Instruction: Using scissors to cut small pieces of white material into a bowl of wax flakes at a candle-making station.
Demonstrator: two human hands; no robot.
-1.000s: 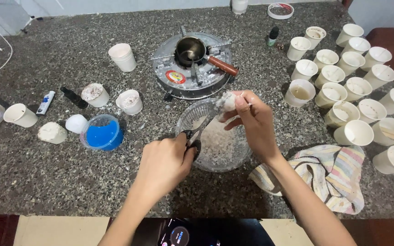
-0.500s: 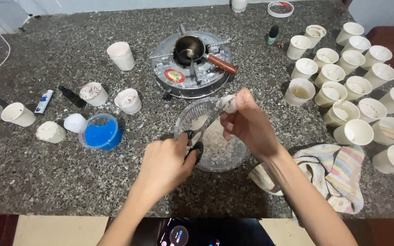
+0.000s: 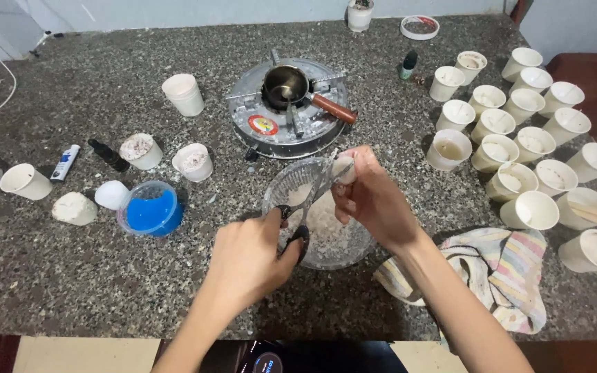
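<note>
Scissors (image 3: 307, 211) in my left hand (image 3: 253, 259), grip closed on the handles, are biting a white wax lump (image 3: 343, 169) pinched in my right hand (image 3: 374, 200); I am keeping both over the clear bowl (image 3: 333, 249) on the worktop (image 3: 70, 290), catching crumbs.

desk (image 3: 70, 290): speckled granite | on it: gas burner (image 3: 288, 128), clear bowl (image 3: 326, 238), blue tub (image 3: 150, 213), paper cups (image 3: 530, 211), striped cloth (image 3: 499, 273)

A speckled stone tabletop (image 3: 70, 290) carries a round metal burner (image 3: 286, 119) with a small pot (image 3: 285, 84), a blue-filled tub (image 3: 150, 209), clustered white cups (image 3: 532, 209), and a striped cloth (image 3: 499, 266).
</note>
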